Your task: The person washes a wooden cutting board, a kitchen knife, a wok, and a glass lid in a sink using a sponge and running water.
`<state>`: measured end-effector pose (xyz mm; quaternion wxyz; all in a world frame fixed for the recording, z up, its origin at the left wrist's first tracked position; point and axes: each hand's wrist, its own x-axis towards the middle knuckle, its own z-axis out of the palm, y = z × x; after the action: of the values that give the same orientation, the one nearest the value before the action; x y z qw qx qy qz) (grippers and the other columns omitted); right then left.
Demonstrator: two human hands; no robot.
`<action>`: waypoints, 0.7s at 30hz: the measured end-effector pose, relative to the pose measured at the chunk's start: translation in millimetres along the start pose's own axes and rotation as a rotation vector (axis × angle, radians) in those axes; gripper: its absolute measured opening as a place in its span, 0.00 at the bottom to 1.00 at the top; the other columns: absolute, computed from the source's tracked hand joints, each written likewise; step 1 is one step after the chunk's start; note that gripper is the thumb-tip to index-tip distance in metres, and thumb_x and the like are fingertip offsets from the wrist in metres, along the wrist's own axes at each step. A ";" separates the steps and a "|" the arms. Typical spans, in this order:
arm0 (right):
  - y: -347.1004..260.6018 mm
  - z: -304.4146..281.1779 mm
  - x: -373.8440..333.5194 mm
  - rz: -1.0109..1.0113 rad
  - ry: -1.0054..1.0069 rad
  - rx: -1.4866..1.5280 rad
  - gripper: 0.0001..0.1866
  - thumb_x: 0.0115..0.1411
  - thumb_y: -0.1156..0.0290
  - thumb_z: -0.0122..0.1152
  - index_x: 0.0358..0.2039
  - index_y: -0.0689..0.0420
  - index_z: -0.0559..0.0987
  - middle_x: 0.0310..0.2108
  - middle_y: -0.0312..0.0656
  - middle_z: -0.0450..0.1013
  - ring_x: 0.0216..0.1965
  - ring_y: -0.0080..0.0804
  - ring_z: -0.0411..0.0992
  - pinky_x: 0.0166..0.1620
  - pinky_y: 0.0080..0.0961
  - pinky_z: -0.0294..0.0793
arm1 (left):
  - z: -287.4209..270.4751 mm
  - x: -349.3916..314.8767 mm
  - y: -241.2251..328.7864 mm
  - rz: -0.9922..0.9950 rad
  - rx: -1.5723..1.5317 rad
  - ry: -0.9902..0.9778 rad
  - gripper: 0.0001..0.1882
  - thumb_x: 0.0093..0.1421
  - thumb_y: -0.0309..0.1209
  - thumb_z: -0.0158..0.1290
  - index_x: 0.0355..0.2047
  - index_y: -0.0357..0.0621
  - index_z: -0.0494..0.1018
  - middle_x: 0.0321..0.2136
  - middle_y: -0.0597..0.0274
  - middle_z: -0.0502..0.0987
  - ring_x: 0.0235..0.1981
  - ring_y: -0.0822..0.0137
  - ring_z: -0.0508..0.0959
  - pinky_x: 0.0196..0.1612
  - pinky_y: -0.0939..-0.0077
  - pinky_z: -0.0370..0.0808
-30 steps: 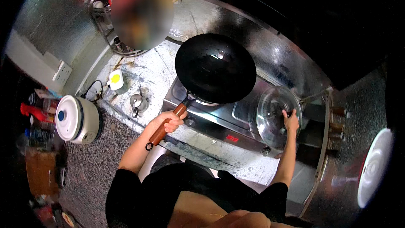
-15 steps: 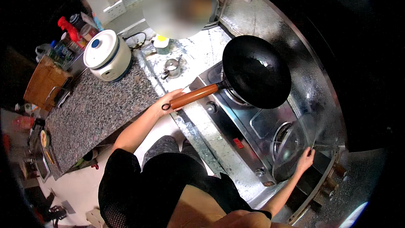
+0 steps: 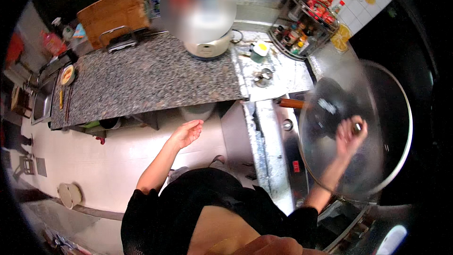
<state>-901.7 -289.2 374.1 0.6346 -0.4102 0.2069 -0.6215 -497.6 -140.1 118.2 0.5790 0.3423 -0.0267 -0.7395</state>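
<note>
My right hand grips the knob of a large round glass pan lid with a metal rim, raised above the stove. Through the glass I see part of a black wok; its wooden handle pokes out to the left of the lid. The lid hides most of the stove and I cannot make out the wok's inside well. My left hand hangs over the floor in front of the granite counter, empty, with loosely bent fingers, apart from the wok handle.
On the granite counter stand a cream electric cooker, a wooden board and a bowl of food. A small metal pot and a lidded jar sit beside the stove, near a seasoning rack.
My left hand has left the wok handle and moved left. My right hand has lifted the glass lid off the right side of the stove, up in front of the wok. The view has turned left.
</note>
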 end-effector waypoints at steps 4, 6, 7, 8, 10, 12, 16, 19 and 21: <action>140.7 119.4 14.6 0.397 -0.279 0.316 0.14 0.54 0.56 0.45 0.24 0.53 0.70 0.12 0.31 0.58 0.14 0.19 0.55 0.17 0.15 0.57 | -52.6 -108.6 33.2 0.236 -0.093 0.032 0.10 0.55 0.30 0.46 0.36 0.38 0.67 0.24 0.64 0.71 0.23 0.76 0.72 0.26 0.86 0.71; 216.1 183.8 -1.1 0.589 -0.436 0.448 0.14 0.54 0.56 0.44 0.25 0.54 0.70 0.12 0.31 0.56 0.14 0.19 0.54 0.17 0.15 0.55 | -80.0 -162.8 43.4 0.349 -0.156 0.031 0.13 0.54 0.29 0.47 0.39 0.37 0.66 0.27 0.63 0.72 0.25 0.75 0.72 0.28 0.86 0.72; 246.8 215.7 -15.9 0.681 -0.496 0.505 0.15 0.54 0.56 0.44 0.25 0.55 0.70 0.11 0.31 0.55 0.13 0.19 0.53 0.17 0.16 0.54 | -86.4 -188.9 48.7 0.409 -0.165 0.036 0.13 0.54 0.29 0.47 0.40 0.37 0.66 0.28 0.62 0.72 0.25 0.75 0.73 0.29 0.86 0.72; 271.3 245.6 -28.9 0.760 -0.548 0.558 0.15 0.54 0.56 0.43 0.26 0.55 0.70 0.11 0.31 0.55 0.13 0.19 0.52 0.17 0.16 0.54 | -94.6 -211.6 54.7 0.462 -0.168 0.039 0.14 0.54 0.29 0.47 0.40 0.37 0.66 0.29 0.62 0.72 0.26 0.75 0.73 0.29 0.86 0.72; 324.6 304.7 -63.1 0.954 -0.645 0.635 0.16 0.55 0.57 0.43 0.26 0.56 0.70 0.11 0.31 0.53 0.13 0.19 0.51 0.17 0.16 0.52 | -121.1 -258.9 61.2 0.556 -0.156 0.019 0.18 0.54 0.30 0.48 0.45 0.38 0.63 0.35 0.60 0.71 0.33 0.73 0.72 0.36 0.84 0.70; 367.1 360.0 -96.6 1.123 -0.747 0.696 0.16 0.55 0.57 0.42 0.27 0.57 0.70 0.10 0.31 0.52 0.13 0.19 0.49 0.17 0.16 0.50 | -135.3 -297.5 75.7 0.632 -0.148 0.068 0.21 0.53 0.31 0.48 0.47 0.39 0.60 0.39 0.59 0.69 0.38 0.71 0.70 0.40 0.81 0.68; 447.6 456.8 -158.4 1.424 -0.942 0.789 0.18 0.56 0.57 0.40 0.29 0.60 0.70 0.10 0.31 0.49 0.12 0.19 0.46 0.17 0.16 0.46 | -169.8 -351.6 104.7 0.812 -0.125 -0.088 0.33 0.52 0.34 0.49 0.54 0.39 0.47 0.51 0.55 0.57 0.49 0.62 0.62 0.48 0.74 0.63; 497.2 513.5 -207.9 1.663 -0.377 0.415 0.17 0.56 0.58 0.40 0.28 0.60 0.70 0.09 0.30 0.48 0.12 0.19 0.45 0.17 0.16 0.45 | -203.9 -388.9 120.8 0.923 -0.239 -0.120 0.35 0.52 0.33 0.49 0.55 0.40 0.44 0.52 0.54 0.55 0.51 0.59 0.61 0.49 0.70 0.62; 542.9 550.0 -234.5 1.779 -0.535 0.329 0.17 0.55 0.59 0.40 0.26 0.60 0.70 0.08 0.30 0.47 0.12 0.19 0.45 0.17 0.16 0.46 | -225.8 -412.7 134.7 0.984 -0.309 -0.064 0.35 0.52 0.32 0.49 0.56 0.42 0.43 0.52 0.52 0.54 0.50 0.57 0.62 0.49 0.69 0.63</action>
<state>-174.1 21.4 211.7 0.9524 -0.1361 0.2013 0.1843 -224.1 257.3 200.5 0.9011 0.1770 -0.0928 -0.3849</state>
